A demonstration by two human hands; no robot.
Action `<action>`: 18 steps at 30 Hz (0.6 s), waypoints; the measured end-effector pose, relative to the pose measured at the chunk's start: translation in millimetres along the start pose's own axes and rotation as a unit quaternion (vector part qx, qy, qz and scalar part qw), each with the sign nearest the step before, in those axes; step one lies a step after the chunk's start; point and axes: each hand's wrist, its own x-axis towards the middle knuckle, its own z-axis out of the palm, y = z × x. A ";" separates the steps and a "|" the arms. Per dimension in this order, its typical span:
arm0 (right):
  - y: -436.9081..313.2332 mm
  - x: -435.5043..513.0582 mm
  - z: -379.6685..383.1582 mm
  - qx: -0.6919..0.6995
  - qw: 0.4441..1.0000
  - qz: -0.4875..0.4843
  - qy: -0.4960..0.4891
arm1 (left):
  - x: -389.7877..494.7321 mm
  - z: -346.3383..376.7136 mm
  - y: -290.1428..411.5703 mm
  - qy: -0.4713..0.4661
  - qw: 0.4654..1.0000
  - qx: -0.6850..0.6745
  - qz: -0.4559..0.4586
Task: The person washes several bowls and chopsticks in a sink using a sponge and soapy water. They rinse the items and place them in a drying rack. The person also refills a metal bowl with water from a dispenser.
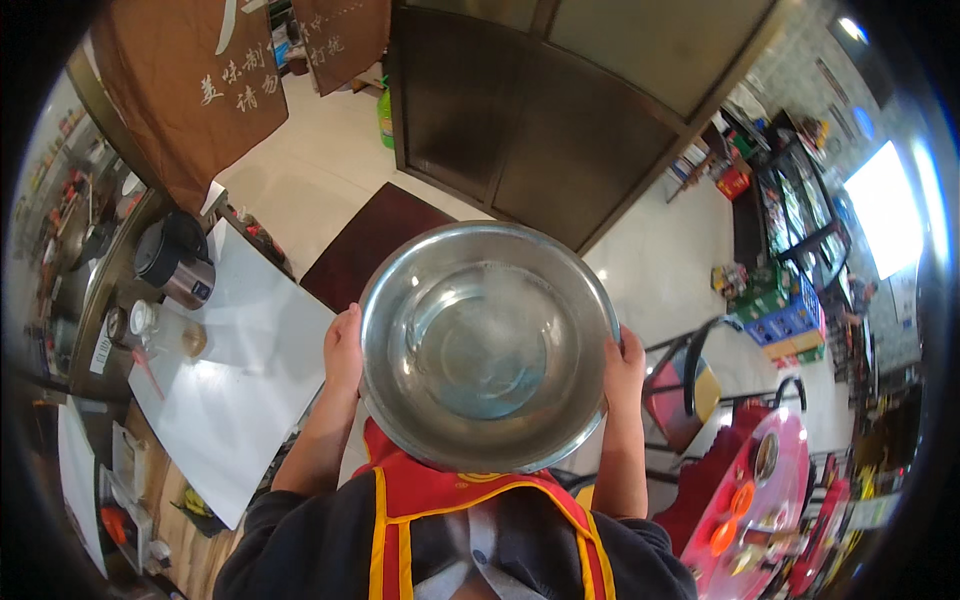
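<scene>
A wide, round stainless steel basin (577, 352) is held up before my chest, over a red apron (420, 491) with yellow trim. What looks like clear water (480, 360) lies in its bottom, with a patch of light on the surface. My left hand (344, 349) grips the basin's left rim, and my right hand (624, 364) grips the rim on the right. In both hands the thumb shows along the rim; the other fingers are mostly hidden beneath the basin.
To the left, a white tabletop (232, 397) bears an electric kettle (176, 259) and a glass jar (169, 330). A dark red mat (379, 240) lies ahead, before a brown partition (540, 97). Printed cloth curtains (187, 97) hang left. Chairs (682, 390) and a pink-covered table (757, 495) stand right.
</scene>
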 end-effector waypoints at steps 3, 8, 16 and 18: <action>-2.2 103.9 39.3 0.013 0.998 -0.006 -0.064 | 46.5 30.2 26.0 0.036 0.999 -0.038 -0.010; -70.5 243.9 133.8 0.062 0.983 0.007 -0.170 | 139.0 67.1 72.2 0.159 0.983 -0.083 -0.030; -144.4 392.9 347.6 0.084 0.966 -0.069 -0.236 | 329.4 21.3 94.2 0.231 0.966 -0.089 0.073; -190.6 425.7 402.7 0.113 0.954 -0.061 -0.271 | 383.9 7.0 108.6 0.249 0.952 -0.161 0.077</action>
